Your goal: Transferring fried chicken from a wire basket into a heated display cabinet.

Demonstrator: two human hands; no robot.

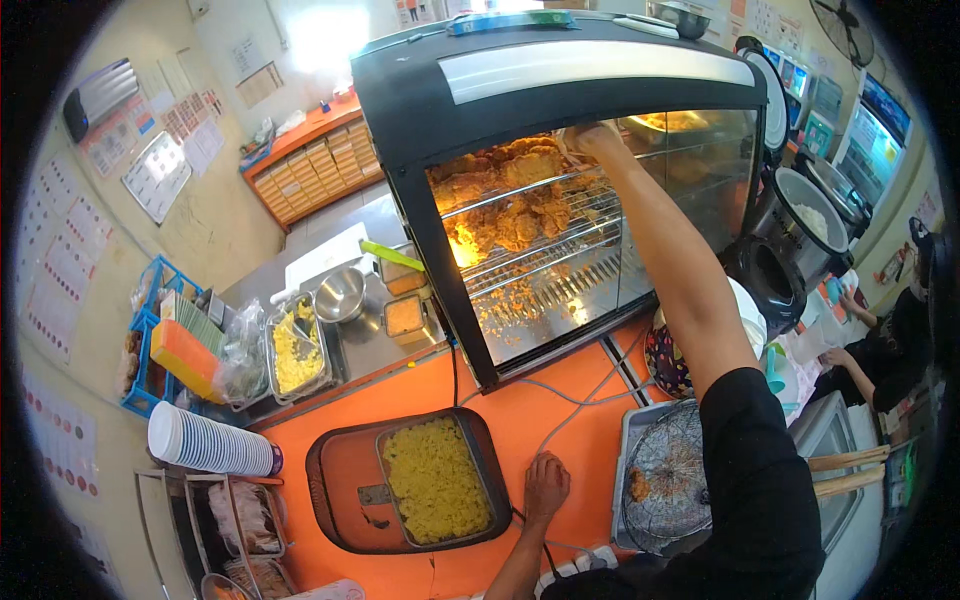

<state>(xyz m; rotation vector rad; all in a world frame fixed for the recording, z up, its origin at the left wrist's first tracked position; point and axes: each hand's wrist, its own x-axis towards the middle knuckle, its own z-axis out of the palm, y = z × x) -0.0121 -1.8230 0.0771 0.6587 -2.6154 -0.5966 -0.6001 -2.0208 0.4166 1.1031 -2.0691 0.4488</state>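
Note:
My right hand reaches into the open front of a heated food display cabinet, near the upper wire rack. Beside it, several pieces of fried chicken are piled on the rack. Something pale and thin shows at the right fingers, but whether it is held cannot be told. My left hand rests with curled fingers on the orange counter. To its left, a metal pan of yellow crumbly food sits in a dark-rimmed tray. Crumbs litter the cabinet floor.
Right of my left hand, wire strainers lie over a grey tray. Grey cables cross the counter. Stacked paper cups and a steel bowl stand left. Another person works at far right, by rice cookers.

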